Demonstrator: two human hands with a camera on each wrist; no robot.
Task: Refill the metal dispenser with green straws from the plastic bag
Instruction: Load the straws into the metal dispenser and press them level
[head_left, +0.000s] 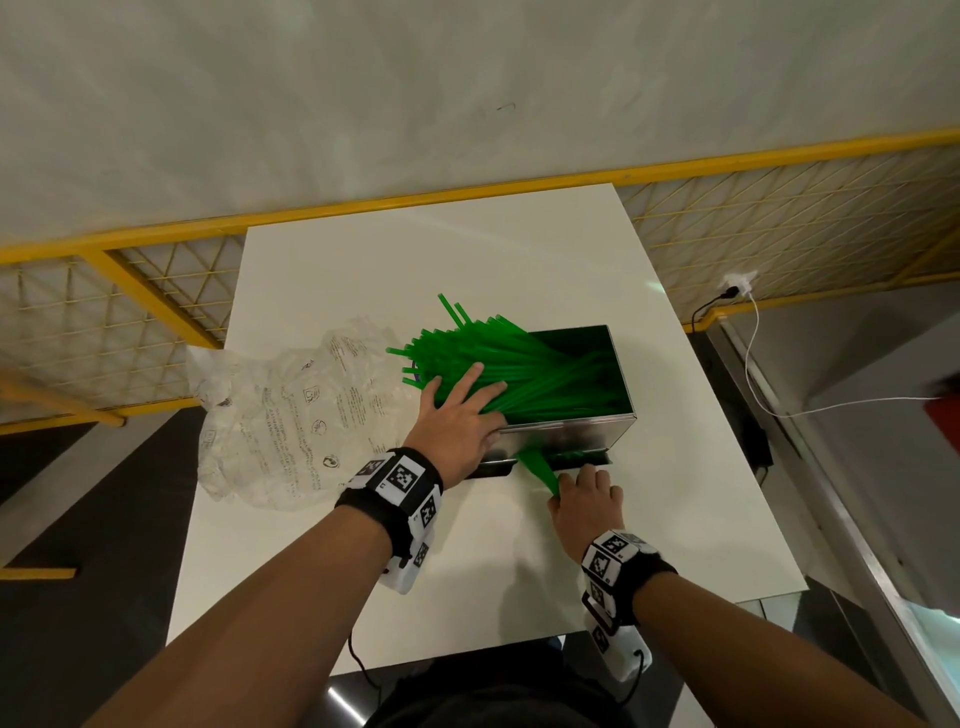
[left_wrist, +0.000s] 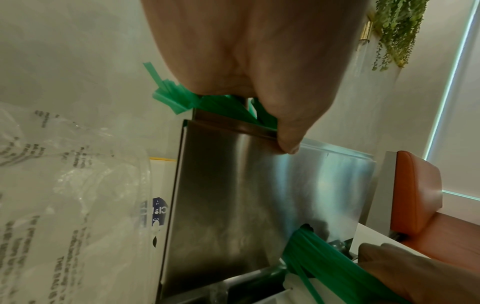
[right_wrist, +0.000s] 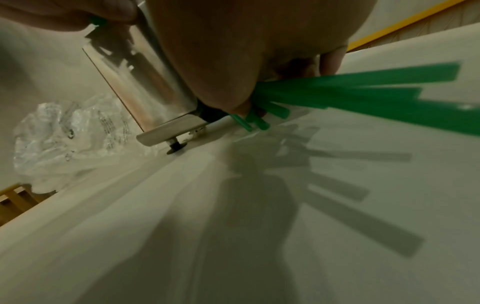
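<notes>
the green straws (head_left: 524, 364) are lying in a slanted heap in the open top of the metal dispenser (head_left: 571, 434), their loose ends fanning out past its left rim, while a smaller bunch (head_left: 540, 470) is sticking out of the slot low on its front. the dispenser is standing near the middle of the white surface (head_left: 519, 249). the left hand (head_left: 457, 415) is pressing flat on the heap, fingers spread and straight, thumb against the near wall. the right hand (head_left: 587, 501) is curling its grip around the bunch at the slot. the crumpled plastic bag (head_left: 291, 415) is lying just left of the dispenser. a yellow mesh railing (head_left: 156, 291) is running behind the surface.
</notes>
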